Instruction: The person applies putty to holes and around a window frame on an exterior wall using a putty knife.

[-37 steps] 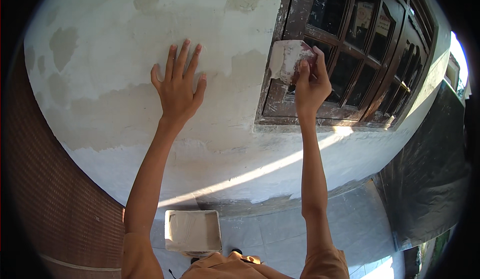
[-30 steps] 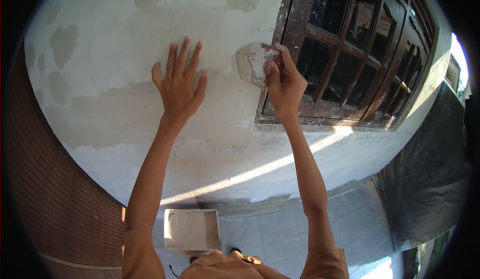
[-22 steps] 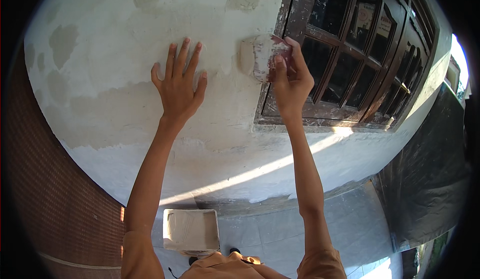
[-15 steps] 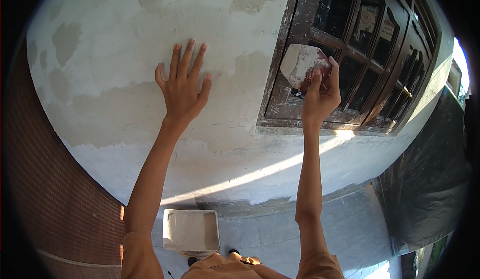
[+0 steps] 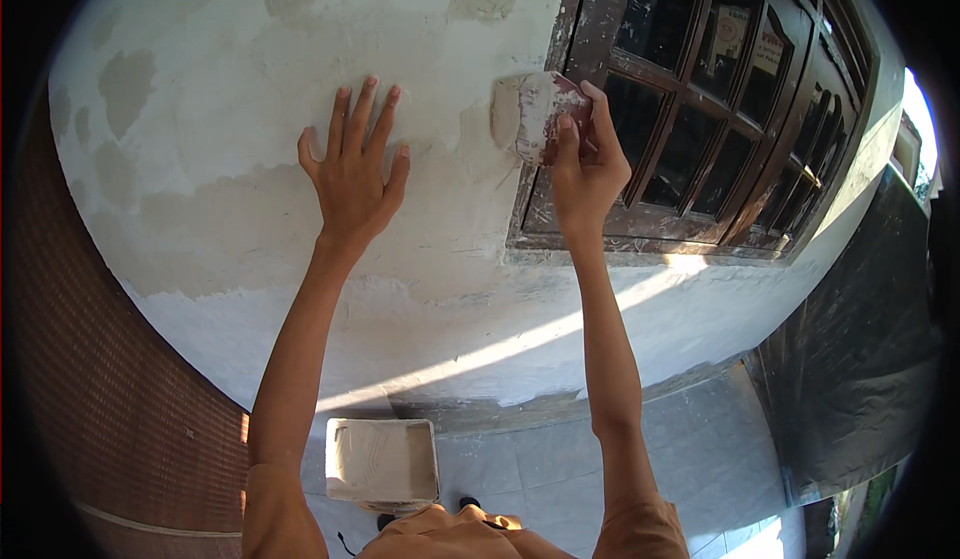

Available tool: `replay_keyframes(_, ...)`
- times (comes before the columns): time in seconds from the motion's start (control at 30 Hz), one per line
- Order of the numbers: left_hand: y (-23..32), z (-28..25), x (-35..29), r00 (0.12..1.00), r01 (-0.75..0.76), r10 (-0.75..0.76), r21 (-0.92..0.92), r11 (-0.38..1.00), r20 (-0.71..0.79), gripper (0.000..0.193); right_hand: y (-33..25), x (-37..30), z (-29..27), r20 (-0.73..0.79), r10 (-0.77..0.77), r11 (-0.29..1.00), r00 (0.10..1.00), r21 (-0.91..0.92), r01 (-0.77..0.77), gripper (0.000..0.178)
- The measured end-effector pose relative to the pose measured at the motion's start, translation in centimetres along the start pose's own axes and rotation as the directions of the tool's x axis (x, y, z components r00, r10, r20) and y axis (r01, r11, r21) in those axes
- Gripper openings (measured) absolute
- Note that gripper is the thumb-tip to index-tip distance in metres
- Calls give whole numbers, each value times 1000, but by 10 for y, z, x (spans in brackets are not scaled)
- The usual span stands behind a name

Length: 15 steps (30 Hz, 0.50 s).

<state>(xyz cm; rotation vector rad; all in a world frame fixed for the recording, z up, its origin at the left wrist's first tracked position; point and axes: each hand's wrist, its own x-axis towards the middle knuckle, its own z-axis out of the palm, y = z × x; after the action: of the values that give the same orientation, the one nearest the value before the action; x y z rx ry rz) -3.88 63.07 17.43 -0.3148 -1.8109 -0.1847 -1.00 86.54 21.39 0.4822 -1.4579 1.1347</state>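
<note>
The right hand [image 5: 592, 181] pinches a plaster-smeared reddish scraper [image 5: 547, 121] between thumb and fingers, where the wall [image 5: 430, 219] meets the brown window frame [image 5: 545, 221], above the frame's lower left corner. The scraper's free edge points left, its gripped end right; its long axis is unclear. The left hand [image 5: 353, 181] lies on the wall, fingers spread.
</note>
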Motion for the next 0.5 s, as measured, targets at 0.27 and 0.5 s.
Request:
replay_keyframes(0.27,0,2,-1,1000,1,-1,-22,1000,-11,60,-7,5,-1,-64,-120,991,991,52,123,36)
replay_keyframes(0.5,1,2,-2,1000,-7,7,-31,1000,2,60,6,8,-18,-178,28,999,984,24,-24,37)
